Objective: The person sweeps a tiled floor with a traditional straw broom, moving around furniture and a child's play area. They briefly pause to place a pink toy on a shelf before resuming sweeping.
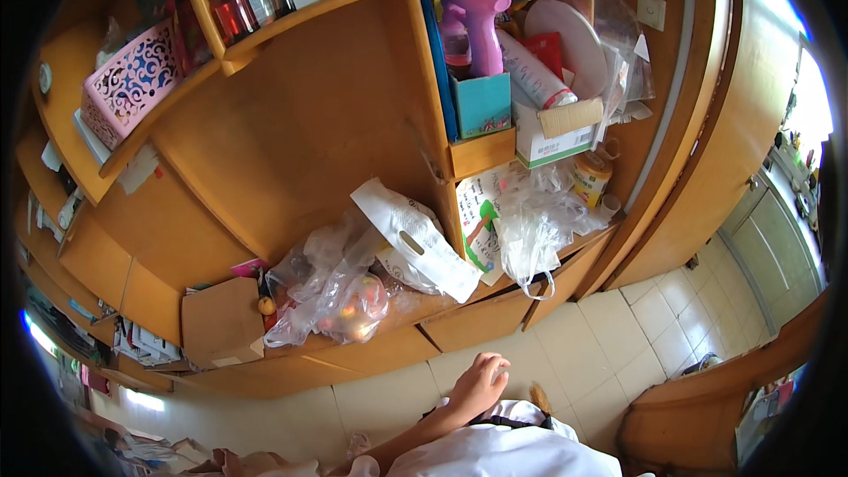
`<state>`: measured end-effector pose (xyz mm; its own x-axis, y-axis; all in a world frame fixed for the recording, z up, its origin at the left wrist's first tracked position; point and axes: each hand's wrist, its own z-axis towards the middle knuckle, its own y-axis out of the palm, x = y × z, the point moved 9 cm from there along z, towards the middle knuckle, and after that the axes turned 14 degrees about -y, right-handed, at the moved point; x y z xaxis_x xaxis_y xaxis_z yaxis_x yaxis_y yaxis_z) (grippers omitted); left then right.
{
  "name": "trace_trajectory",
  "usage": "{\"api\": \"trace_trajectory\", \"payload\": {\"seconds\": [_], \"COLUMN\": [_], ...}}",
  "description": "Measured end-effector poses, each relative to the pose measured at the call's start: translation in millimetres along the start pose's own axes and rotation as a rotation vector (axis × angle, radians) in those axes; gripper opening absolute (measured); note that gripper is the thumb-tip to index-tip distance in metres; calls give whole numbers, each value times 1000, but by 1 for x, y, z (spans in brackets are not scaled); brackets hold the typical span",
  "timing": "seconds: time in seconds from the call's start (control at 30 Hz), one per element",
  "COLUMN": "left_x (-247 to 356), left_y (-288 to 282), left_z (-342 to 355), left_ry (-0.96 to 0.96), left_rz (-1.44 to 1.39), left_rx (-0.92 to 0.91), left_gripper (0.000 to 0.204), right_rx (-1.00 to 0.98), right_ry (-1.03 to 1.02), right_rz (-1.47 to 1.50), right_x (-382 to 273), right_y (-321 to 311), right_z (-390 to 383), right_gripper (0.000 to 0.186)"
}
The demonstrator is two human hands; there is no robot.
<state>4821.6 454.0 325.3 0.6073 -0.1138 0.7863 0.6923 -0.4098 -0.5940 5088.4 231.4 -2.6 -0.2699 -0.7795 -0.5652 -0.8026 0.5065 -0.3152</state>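
Head view: a dark rim crops all four corners, and the upper edge cuts off the top of the purple toy (481, 31). Crinkled plastic blurs the round, reddish contents of the clear bag (340, 291), possibly fruit; how many pieces cannot be made out. Crumpled clear plastic (534, 225) at center right partly covers a card (481, 216) with a green tree on it, and its folds are too tangled to count bags.

Countable are one white bag (437, 261) with a handle slot, one cardboard box (221, 322), one pink basket (132, 79) at upper left, one teal box (481, 108) under the toy and one red bottle (234, 9).

One hand shows: the left grip (481, 384), at bottom center, half open, fingers loosely bent and thumb apart. The right grip is outside the frame, so its state cannot be told. Nearest to the left grip is the white bag, above it in the frame, lying tilted on the lower shelf (411, 314) beside the clear bag, well apart from the fingers.
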Motion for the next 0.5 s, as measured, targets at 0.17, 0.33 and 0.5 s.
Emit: {"api": "trace_trajectory", "payload": {"seconds": [0.17, 0.33, 0.5], "left_x": [0, 25, 123], "left_y": [-4, -25, -62], "left_z": [-2, 5, 18], "left_ry": [-14, 12, 202], "left_rz": [-2, -55, -256], "left_rx": [17, 5, -177], "left_gripper": [20, 19, 21], "right_rx": [32, 48, 79], "right_ry": [24, 56, 112], "right_rz": [7, 10, 19], "right_x": [24, 56, 108], "right_y": [-14, -21, -35], "right_z": [-10, -18, -23], "right_gripper": [16, 16, 16]}}
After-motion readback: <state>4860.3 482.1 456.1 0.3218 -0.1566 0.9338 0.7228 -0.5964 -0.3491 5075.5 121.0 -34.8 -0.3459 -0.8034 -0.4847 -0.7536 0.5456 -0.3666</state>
